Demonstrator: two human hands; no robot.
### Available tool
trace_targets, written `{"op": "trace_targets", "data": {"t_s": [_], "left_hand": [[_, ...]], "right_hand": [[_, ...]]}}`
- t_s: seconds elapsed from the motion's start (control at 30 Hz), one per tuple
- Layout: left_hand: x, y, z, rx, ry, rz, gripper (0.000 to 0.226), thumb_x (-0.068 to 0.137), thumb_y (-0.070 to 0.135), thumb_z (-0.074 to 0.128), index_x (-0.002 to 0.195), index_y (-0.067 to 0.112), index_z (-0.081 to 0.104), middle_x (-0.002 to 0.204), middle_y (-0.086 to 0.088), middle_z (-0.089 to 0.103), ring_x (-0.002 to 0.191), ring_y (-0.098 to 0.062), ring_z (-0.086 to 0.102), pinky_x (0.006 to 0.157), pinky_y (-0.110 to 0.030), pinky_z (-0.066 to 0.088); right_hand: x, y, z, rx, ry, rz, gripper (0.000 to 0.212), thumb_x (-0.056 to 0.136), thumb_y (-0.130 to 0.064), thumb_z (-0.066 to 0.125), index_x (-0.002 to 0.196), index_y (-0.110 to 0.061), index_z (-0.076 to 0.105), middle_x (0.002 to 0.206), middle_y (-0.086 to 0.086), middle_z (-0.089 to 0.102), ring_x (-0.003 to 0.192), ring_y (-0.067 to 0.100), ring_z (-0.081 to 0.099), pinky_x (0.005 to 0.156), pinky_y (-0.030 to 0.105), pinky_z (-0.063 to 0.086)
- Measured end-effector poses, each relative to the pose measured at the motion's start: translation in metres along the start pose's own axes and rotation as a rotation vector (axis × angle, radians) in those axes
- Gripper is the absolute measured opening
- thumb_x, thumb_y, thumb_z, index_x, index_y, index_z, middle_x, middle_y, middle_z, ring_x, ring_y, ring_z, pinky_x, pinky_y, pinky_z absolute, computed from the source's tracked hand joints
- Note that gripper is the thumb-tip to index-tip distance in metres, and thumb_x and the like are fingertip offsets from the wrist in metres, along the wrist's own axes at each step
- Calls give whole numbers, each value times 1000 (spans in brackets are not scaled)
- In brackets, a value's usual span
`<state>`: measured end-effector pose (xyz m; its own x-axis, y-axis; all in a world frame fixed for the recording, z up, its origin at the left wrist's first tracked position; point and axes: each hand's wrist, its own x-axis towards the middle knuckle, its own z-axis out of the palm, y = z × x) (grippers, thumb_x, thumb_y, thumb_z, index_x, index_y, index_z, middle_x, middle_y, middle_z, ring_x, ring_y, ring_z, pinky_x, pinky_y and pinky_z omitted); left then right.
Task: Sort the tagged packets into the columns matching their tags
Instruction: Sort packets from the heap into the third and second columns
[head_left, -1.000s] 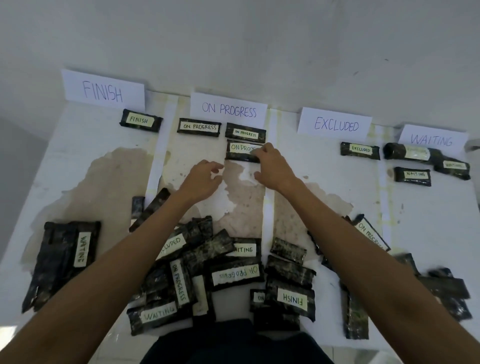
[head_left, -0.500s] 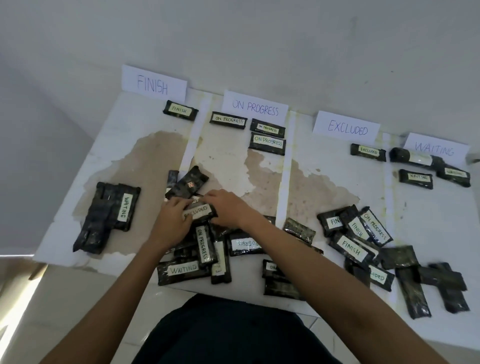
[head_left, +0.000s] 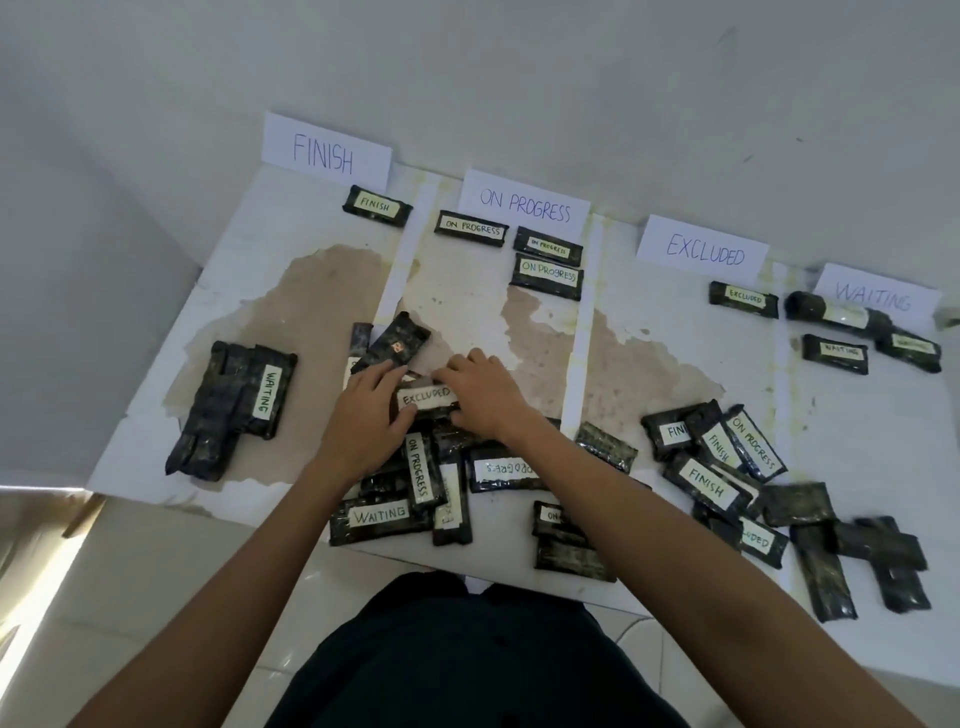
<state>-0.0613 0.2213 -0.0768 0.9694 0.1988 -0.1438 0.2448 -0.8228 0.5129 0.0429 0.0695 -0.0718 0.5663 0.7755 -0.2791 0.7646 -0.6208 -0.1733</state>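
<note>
A dark packet tagged EXCLUDED (head_left: 427, 397) lies on top of the middle pile (head_left: 415, 488), with my left hand (head_left: 370, 415) on its left end and my right hand (head_left: 480, 392) on its right end, both gripping it. Paper signs head the columns: FINISH (head_left: 326, 151), ON PROGRESS (head_left: 524, 203), EXCLUDED (head_left: 704, 250), WAITING (head_left: 875, 297). One FINISH packet (head_left: 377, 205), three ON PROGRESS packets (head_left: 548, 271), one EXCLUDED packet (head_left: 744, 299) and three WAITING packets (head_left: 835, 353) lie under their signs.
A stack of packets tagged WAITING (head_left: 239, 400) sits at the table's left. Another loose heap with FINISH and ON PROGRESS tags (head_left: 727, 457) lies at the right front. White tape strips (head_left: 576, 332) divide the columns. The table's front edge (head_left: 218, 509) is near my body.
Both hands came back from the ON PROGRESS column, leaving a packet there, down to the middle pile, and closed on the EXCLUDED packet. The camera view shifted.
</note>
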Motion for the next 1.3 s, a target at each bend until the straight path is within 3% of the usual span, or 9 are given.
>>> {"op": "trace_targets", "data": {"t_s": [0.2, 0.67, 0.83, 1.0, 1.17, 1.3], "left_hand": [[16, 31, 2, 32, -16, 90, 56, 92, 36, 51, 140, 10, 38, 147, -12, 37, 136, -31, 30, 111, -45, 28], [82, 132, 49, -52, -152, 230, 57, 90, 19, 53, 143, 10, 32, 147, -12, 34, 134, -30, 31, 111, -41, 30], [122, 166, 80, 9, -194, 264, 60, 91, 15, 51, 144, 3, 27, 150, -16, 30, 139, -29, 25, 115, -38, 21], [151, 189, 117, 34, -230, 245, 66, 90, 18, 52, 146, 4, 20, 153, -16, 23, 142, -30, 20, 117, -40, 20], [174, 210, 143, 46, -166, 262, 69, 83, 8, 55, 144, -3, 24, 150, -24, 27, 138, -38, 26, 110, -48, 31], [198, 225, 159, 59, -153, 243, 70, 86, 13, 53, 146, 1, 19, 153, -21, 19, 140, -36, 22, 109, -46, 31]], "right_hand": [[-38, 48, -11, 92, 82, 150, 55, 79, -24, 66, 131, -19, 47, 126, 6, 52, 113, 26, 41, 94, 39, 37], [-114, 168, -21, 231, 183, 445, 51, 80, -21, 67, 129, -19, 52, 123, 6, 56, 110, 29, 44, 93, 42, 41], [-120, 226, -19, 210, 178, 537, 51, 81, -19, 66, 129, -19, 51, 124, 6, 55, 110, 29, 45, 88, 40, 42], [-103, 281, -12, 235, 198, 571, 49, 80, -14, 66, 127, -16, 54, 123, 9, 55, 108, 32, 45, 85, 42, 41], [-77, 323, -5, 221, 261, 546, 46, 80, -11, 64, 126, -16, 56, 121, 8, 57, 105, 31, 47, 81, 41, 41], [-59, 349, -2, 208, 318, 502, 47, 77, -5, 66, 122, -12, 58, 117, 11, 59, 102, 34, 48, 81, 44, 43]]}}
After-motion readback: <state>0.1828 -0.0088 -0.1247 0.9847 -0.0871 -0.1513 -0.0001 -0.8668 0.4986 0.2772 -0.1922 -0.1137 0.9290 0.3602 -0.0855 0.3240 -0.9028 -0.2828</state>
